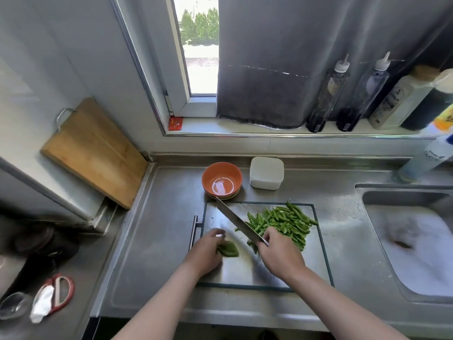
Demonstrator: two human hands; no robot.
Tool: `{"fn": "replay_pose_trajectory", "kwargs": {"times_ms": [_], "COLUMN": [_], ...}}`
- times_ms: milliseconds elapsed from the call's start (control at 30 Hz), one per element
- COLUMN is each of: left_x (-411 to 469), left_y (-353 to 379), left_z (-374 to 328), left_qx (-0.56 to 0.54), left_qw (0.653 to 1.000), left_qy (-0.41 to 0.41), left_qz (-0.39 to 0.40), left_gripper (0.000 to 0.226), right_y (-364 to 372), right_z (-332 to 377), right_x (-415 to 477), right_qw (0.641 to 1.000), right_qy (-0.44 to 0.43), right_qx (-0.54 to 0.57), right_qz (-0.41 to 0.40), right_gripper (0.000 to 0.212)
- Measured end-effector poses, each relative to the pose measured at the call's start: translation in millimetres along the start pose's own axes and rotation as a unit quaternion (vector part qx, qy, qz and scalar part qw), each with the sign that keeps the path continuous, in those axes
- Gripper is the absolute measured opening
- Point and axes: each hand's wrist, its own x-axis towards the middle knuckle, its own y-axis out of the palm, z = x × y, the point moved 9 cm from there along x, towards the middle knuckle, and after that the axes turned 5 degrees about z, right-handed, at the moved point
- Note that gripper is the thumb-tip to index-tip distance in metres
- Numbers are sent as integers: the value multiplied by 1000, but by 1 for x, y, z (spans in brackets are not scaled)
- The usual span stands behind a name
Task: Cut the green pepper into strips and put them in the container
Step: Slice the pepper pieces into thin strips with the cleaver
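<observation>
Nearest on the cutting board (316, 266), the left hand (208, 249) is pinching the pepper piece (228, 249), and the right hand (279, 251) is gripping the knife (235, 219) just beside it. The blade is lying right of the piece, its long axis pointing away and leftward toward the orange bowl (221, 180). Farther right the cut strips (284, 222) are lying in a pile; the white container (266, 176) is standing beyond them.

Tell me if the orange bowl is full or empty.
Empty: the orange bowl shows only its bare, glossy inside; the pepper strips lie on the cutting board.
</observation>
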Motion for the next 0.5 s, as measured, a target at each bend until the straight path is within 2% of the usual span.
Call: {"fn": "replay_pose_trajectory", "kwargs": {"times_ms": [100, 200, 300, 500], "left_x": [-16, -27, -30, -24], "left_y": [2, 0, 9, 12], "left_z": [5, -8, -25, -23], "left_qx": [73, 139, 171, 159], "left_qw": [997, 986, 975, 980], "left_qy": [24, 71, 119, 103], "left_qz": [-14, -65, -75, -68], "left_gripper": [42, 19, 26, 32], "right_y": [6, 19, 33, 51], "right_z": [6, 12, 14, 5], "right_x": [5, 7, 5, -2], "right_qw": [999, 997, 992, 988], "right_qy": [-26, -56, -80, -100], "right_qx": [-22, -42, -80, -109], "right_qz": [19, 41, 53, 51], "right_gripper": [16, 12, 14, 23]}}
